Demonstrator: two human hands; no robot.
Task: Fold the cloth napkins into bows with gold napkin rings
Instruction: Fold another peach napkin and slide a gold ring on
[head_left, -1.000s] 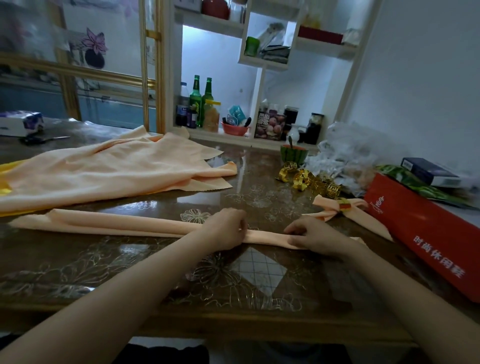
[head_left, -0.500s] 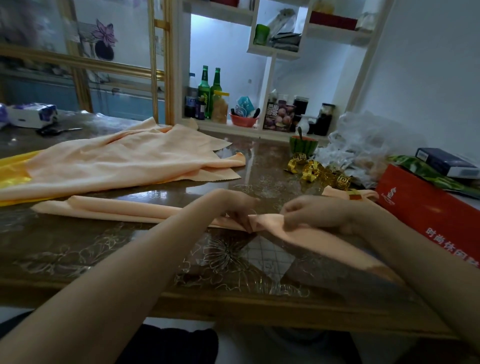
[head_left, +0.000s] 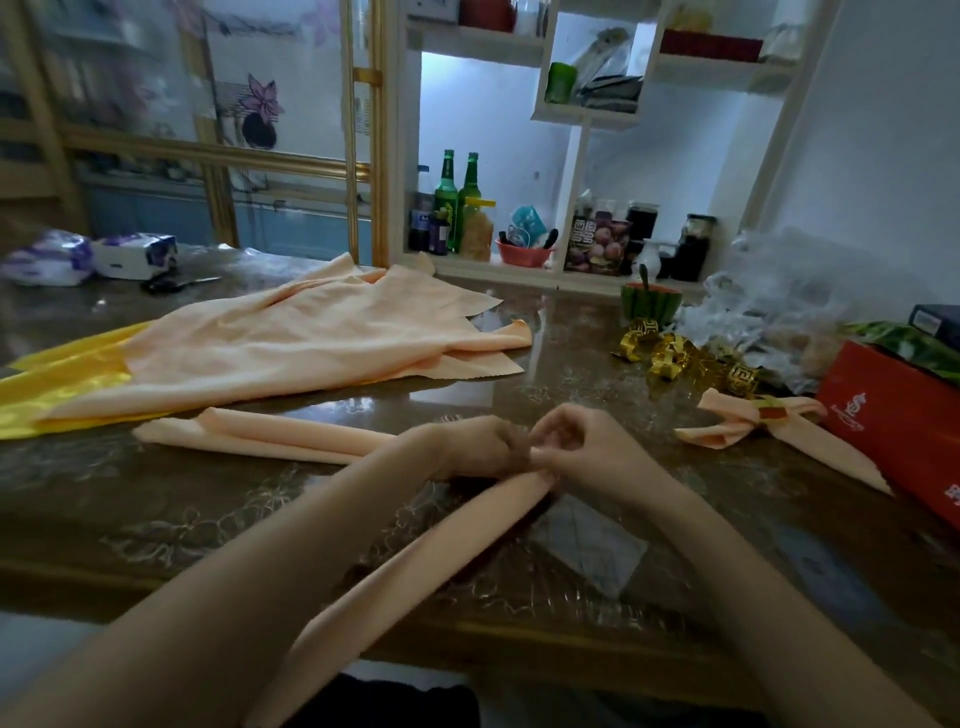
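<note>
A peach napkin folded into a long strip (head_left: 270, 439) lies on the glass-topped table. Its right half is bent back toward me and hangs over the table's front edge. My left hand (head_left: 470, 447) and my right hand (head_left: 576, 449) meet at the bend and both pinch the cloth there. A finished peach bow (head_left: 748, 423) with a gold ring sits to the right. Several loose gold napkin rings (head_left: 675, 358) lie behind it.
A heap of unfolded peach napkins (head_left: 311, 338) over yellow cloth (head_left: 57, 384) covers the left of the table. A red box (head_left: 893, 415) stands at the right edge, clear plastic bags (head_left: 779, 296) behind it. Scissors (head_left: 176, 283) and tissue packs (head_left: 135, 254) are far left.
The strip lay straight under both hands. My right hand lifted its right half and swung it back toward me, and both hands now pinch at the bend.
</note>
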